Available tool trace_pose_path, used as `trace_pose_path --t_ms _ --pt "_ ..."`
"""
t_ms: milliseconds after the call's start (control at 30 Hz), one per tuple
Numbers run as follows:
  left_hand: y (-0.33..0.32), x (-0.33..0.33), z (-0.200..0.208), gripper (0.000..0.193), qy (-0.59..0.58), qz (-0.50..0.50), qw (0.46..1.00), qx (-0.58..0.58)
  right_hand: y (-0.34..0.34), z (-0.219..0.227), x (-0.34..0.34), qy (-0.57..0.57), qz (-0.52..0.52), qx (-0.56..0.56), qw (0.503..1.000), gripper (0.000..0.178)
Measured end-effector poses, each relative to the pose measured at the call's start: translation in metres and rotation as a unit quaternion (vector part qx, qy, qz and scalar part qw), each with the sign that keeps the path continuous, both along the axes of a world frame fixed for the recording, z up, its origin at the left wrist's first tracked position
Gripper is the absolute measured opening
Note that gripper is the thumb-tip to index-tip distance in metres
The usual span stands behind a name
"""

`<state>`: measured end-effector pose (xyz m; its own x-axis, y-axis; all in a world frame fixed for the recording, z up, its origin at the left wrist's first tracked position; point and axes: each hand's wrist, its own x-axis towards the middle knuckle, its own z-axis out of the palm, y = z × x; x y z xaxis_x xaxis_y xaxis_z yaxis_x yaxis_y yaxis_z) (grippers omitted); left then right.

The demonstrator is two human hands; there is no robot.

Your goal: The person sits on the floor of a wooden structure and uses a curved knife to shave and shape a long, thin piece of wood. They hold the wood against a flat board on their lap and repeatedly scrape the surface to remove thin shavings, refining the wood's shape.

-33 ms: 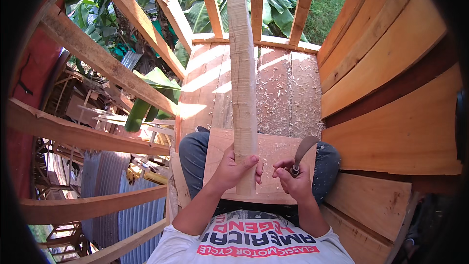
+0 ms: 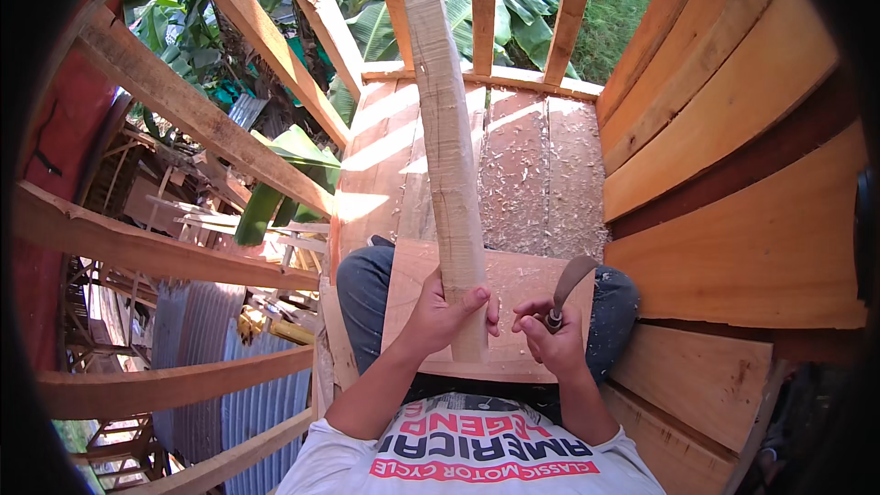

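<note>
A long, rough-sawn piece of wood (image 2: 445,128) rises from my lap and leans slightly left at its far end. My left hand (image 2: 451,313) is closed round it near its lower end, with the thumb across the front and fingertips showing at the right edge. My right hand (image 2: 556,335) is closed on the dark handle of a curved-blade knife (image 2: 575,280), whose blade arcs up and to the right, apart from the wood. Under both hands a flat wooden board (image 2: 408,284) lies across my legs; the wood's lower end is over it.
Wood shavings (image 2: 536,183) litter the plank floor (image 2: 367,174) ahead. Slatted railings (image 2: 183,247) run along the left and far sides, with banana leaves beyond. An orange-brown plank wall (image 2: 733,247) stands close on my right. Corrugated sheets (image 2: 266,403) lie below at left.
The far end of the piece of wood has tipped to the left, and its lower end has shifted slightly right with my left hand. My right hand and the knife stay put.
</note>
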<state>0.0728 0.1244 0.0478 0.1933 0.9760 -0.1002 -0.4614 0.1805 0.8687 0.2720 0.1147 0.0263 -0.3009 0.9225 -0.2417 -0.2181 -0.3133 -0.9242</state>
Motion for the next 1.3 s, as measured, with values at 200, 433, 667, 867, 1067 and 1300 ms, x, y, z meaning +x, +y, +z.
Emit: trace_pose_path --t_ms 200,433,667,867,1067,1300 --pt "0.018 0.038 -0.008 0.029 0.018 0.097 0.991 0.086 -0.024 -0.027 0.0 0.112 -0.059 -0.036 0.991 0.03" --pt "0.011 0.078 -0.027 0.032 0.016 0.115 0.989 0.095 -0.013 -0.019 -0.001 0.198 -0.206 -0.09 0.954 0.031" --pt "0.006 0.047 0.023 0.028 0.165 -0.067 0.98 0.088 0.022 -0.006 0.04 0.141 -0.261 0.025 0.955 0.03" --pt "0.003 -0.039 0.11 0.035 0.561 0.086 0.7 0.434 0.051 0.014 0.089 0.072 -0.192 0.123 0.971 0.027" --pt "0.024 -0.062 0.13 0.06 0.769 -0.132 0.565 0.268 0.063 0.034 0.096 0.001 -0.118 0.162 0.98 0.019" --pt "-0.006 -0.106 0.037 0.02 0.485 -0.405 0.775 -0.004 0.059 0.043 0.104 -0.073 -0.017 0.15 0.986 0.028"
